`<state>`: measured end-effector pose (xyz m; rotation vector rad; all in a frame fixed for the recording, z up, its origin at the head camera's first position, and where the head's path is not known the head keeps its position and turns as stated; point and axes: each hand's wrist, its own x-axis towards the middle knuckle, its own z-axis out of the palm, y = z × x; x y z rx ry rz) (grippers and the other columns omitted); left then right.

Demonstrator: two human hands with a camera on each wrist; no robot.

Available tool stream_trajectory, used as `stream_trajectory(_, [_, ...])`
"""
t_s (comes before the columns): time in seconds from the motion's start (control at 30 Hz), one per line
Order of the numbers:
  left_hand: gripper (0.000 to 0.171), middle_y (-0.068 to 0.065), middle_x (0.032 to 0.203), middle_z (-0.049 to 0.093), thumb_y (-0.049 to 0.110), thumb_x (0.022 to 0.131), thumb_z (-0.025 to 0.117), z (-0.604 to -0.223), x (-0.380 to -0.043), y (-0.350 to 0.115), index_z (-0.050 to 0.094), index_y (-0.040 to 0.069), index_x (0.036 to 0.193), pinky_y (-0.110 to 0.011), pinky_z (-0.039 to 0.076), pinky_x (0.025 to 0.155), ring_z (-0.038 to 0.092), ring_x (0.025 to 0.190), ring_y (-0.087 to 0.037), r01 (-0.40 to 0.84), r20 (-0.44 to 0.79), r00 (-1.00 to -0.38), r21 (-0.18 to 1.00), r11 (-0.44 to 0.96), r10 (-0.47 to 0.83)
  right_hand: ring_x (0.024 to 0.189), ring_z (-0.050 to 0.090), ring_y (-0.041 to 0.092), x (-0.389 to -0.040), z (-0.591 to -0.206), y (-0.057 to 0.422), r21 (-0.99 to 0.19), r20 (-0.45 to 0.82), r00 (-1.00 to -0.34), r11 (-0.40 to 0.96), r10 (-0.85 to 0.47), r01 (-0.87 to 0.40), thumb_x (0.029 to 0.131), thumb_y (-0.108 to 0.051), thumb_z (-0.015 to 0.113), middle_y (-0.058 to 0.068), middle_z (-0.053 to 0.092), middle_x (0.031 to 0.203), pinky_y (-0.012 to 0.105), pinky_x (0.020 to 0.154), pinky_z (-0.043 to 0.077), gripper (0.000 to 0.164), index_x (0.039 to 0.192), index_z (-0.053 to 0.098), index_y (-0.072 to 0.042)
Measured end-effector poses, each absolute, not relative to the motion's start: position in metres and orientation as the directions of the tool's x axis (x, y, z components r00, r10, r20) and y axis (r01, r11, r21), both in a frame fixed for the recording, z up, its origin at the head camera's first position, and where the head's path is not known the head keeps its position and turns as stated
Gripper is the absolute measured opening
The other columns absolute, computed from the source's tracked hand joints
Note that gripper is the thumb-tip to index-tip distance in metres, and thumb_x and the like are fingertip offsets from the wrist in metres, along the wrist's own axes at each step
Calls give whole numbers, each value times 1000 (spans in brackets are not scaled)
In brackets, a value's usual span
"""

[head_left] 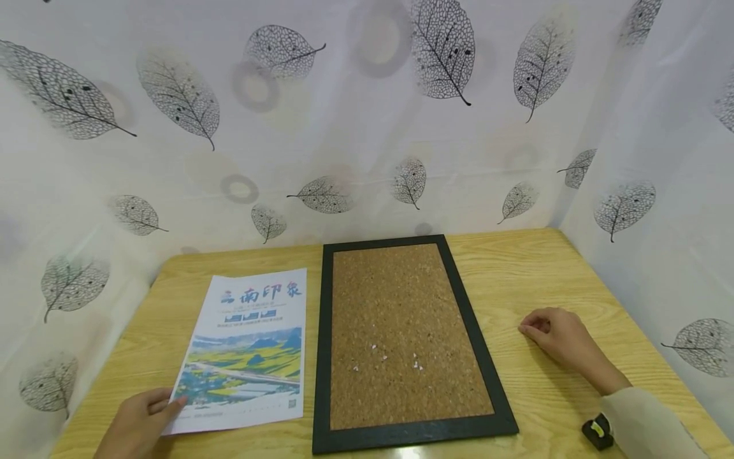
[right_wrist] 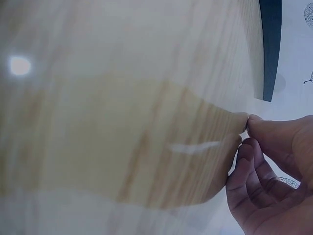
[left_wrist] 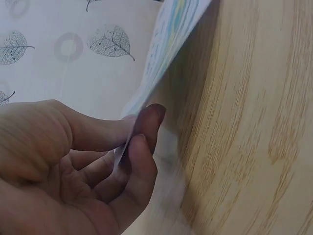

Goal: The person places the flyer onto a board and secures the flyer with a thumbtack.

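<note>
At the left of the head view lies a printed poster (head_left: 246, 357) with Chinese characters over a landscape picture. My left hand (head_left: 136, 422) pinches its lower left corner between thumb and fingers. The left wrist view shows the sheet (left_wrist: 168, 49) edge-on, bent slightly above the wood, with its corner in the left hand (left_wrist: 93, 166). Right of the poster lies a cork board (head_left: 401, 299) in a black frame. Beyond the frame's right side, my right hand (head_left: 562, 338) rests on the table, fingers loosely bent. In the right wrist view, nothing shows in the right hand (right_wrist: 276, 171).
Several tiny white bits (head_left: 417, 363) lie on the lower half of the cork. A light wooden table (head_left: 516, 268) carries everything. White cloth (head_left: 355, 140) with leaf prints hangs behind and at both sides. A small black item (head_left: 597, 432) sits by the right sleeve.
</note>
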<state>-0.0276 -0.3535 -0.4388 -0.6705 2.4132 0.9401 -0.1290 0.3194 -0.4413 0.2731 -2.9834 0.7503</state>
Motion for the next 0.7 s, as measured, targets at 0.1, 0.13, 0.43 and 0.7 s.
stream_trajectory(0.1, [97,-35,125,49,66,83,52,-438,-29,-356,37,-17,130,-48,48,77,54,104,-42,-571,-558,-786,491,658,-266,61,54,7,-129,-442,320,-466,95,-983,865,-159,-185,85,-16,71,-4,63,72,27,55,43,8,84,70,-7])
stream_trajectory(0.13, [97,-35,126,48,67,83,52,-437,-29,-356,37,-17,130,-48,48,77,53,105,-42,-572,-560,-785,492,656,-265,61,54,7,-130,-442,321,-467,96,-982,864,-160,-186,85,-15,71,-4,63,72,27,55,43,8,84,70,-7])
stream_trajectory(0.43, [103,-30,112,61,70,81,53,-434,-33,-361,38,-20,129,-45,49,75,58,101,-42,-550,-526,-811,541,636,-255,60,53,7,-130,-444,321,-465,106,-982,866,-154,-186,84,-13,71,-4,62,71,26,55,43,6,84,70,-7])
stream_trajectory(0.7, [108,-34,118,55,73,80,50,-433,-34,-365,35,-21,130,-47,49,77,55,106,-47,-560,-532,-804,524,642,-267,62,54,8,-129,-443,321,-461,95,-983,868,-157,-184,85,-15,71,-4,63,73,28,56,44,8,85,70,-8])
